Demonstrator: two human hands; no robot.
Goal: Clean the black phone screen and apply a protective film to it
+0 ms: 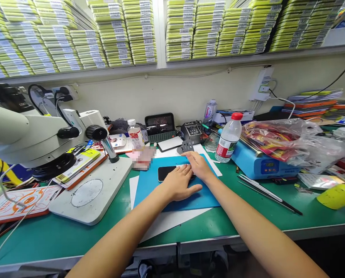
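Note:
A black phone (166, 172) lies flat on a blue mat (149, 189) in the middle of the green bench. My left hand (180, 181) rests palm down on the phone's right part, fingers stretched flat over it. My right hand (198, 164) lies just behind, fingers extended toward the left along the phone's far edge, touching it. A small grey metal tool (186, 146) stands just beyond my right hand. Most of the phone's right half is hidden under my hands.
A white microscope (22, 131) with its base (88, 193) fills the left. A water bottle (229, 137), a blue heating plate (259, 164), a plastic bag of packets (279, 139) and tweezers (265, 191) lie to the right. Shelves of green boxes (132, 31) run behind.

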